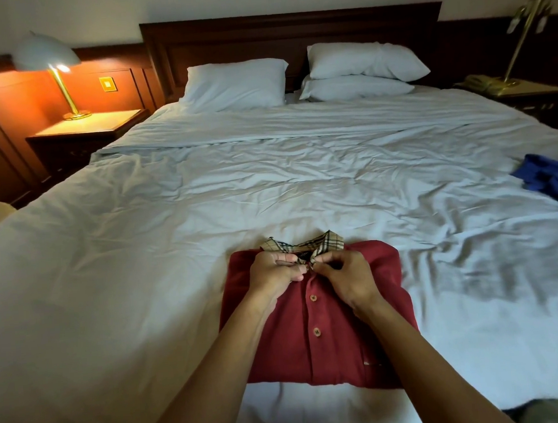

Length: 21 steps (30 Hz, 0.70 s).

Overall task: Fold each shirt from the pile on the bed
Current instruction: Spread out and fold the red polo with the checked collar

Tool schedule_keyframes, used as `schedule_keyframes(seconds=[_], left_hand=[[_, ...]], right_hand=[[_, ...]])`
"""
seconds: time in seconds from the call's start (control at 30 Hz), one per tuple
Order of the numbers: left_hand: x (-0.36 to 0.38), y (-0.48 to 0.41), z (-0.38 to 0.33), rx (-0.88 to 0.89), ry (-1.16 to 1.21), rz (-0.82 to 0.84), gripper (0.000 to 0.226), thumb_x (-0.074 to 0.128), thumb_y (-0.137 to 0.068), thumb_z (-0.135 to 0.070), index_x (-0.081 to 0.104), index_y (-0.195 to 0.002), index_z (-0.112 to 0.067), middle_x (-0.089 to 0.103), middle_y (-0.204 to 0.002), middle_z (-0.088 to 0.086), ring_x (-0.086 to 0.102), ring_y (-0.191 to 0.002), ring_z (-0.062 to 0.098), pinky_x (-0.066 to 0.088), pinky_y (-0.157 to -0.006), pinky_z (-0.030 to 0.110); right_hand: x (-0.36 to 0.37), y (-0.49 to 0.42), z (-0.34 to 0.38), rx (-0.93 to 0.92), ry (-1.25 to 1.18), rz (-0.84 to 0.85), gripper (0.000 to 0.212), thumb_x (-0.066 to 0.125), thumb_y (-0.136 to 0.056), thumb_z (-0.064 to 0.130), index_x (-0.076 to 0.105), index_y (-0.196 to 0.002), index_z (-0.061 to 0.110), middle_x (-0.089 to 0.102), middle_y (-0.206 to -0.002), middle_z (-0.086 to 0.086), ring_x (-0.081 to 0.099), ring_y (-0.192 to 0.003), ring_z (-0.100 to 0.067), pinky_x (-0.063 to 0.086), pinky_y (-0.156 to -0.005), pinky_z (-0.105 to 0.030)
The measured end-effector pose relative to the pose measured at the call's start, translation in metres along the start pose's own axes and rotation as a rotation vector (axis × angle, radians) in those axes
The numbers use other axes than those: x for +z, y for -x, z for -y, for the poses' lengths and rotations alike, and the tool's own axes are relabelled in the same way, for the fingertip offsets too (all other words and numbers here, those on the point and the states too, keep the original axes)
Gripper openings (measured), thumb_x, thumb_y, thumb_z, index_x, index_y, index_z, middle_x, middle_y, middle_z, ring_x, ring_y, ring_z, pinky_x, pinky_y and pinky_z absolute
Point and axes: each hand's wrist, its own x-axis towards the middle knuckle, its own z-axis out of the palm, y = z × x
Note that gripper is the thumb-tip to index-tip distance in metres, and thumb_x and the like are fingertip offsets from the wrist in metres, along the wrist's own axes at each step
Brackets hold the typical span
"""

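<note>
Folded polo shirt [338, 348] on bed [269, 185], centred near bed's foot. Crumpled garment [553, 181] at bed's right edge. At bed's head: single pillow [234, 85] left, stacked pillows [363, 59] right. Left of bed: left nightstand [86, 128] carrying left lamp [49, 62]. Right of bed: right nightstand [532, 94] carrying right lamp [527, 16] and telephone [482, 82].

The bed [143, 252] offers wide bare sheet left of the shirt [359, 321] and beyond it, rumpled but flat, up to the pillows [234, 85]. To the right the sheet lies open as far as the blue clothes [553, 181] at the bed's edge. The shirt fills the near middle, both forearms lying over it, the left grip [275, 273] and right grip [347, 275] close together at its collar. Pillows and headboard [292, 30] close the far end. A nightstand [86, 131] with a lamp [48, 58] stands off the left side.
</note>
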Motion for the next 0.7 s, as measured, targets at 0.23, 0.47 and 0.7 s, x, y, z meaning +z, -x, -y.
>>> schedule_keyframes(seconds=[0.23, 0.47, 0.7], left_hand=[[0.002, -0.003, 0.002, -0.017, -0.038, -0.007, 0.028, 0.083, -0.076, 0.000, 0.065, -0.092, -0.013, 0.067, -0.066, 0.005, 0.060, -0.053, 0.006, 0.049, -0.063, 0.018], [0.002, -0.005, 0.004, -0.008, -0.035, -0.008, 0.033, 0.083, -0.075, 0.000, 0.064, -0.101, -0.004, 0.060, -0.061, 0.004, 0.054, -0.052, 0.007, 0.047, -0.066, 0.022], [-0.001, -0.006, 0.004, -0.001, -0.010, 0.013, 0.034, 0.083, -0.074, 0.001, 0.062, -0.101, -0.003, 0.059, -0.061, 0.003, 0.050, -0.044, 0.002, 0.045, -0.056, 0.017]], right_hand=[[0.003, 0.000, 0.000, -0.040, 0.132, -0.063, 0.008, 0.073, -0.086, 0.013, 0.078, -0.087, 0.019, 0.072, -0.081, 0.017, 0.063, -0.078, 0.011, 0.042, -0.078, -0.004], [0.011, 0.003, 0.000, -0.133, 0.287, -0.098, 0.011, 0.067, -0.085, 0.011, 0.076, -0.090, 0.016, 0.075, -0.092, 0.006, 0.068, -0.085, -0.013, 0.051, -0.085, -0.027], [0.011, 0.007, -0.001, -0.163, 0.217, -0.144, 0.009, 0.070, -0.085, 0.012, 0.077, -0.089, 0.017, 0.074, -0.090, 0.010, 0.066, -0.085, -0.004, 0.045, -0.080, -0.009]])
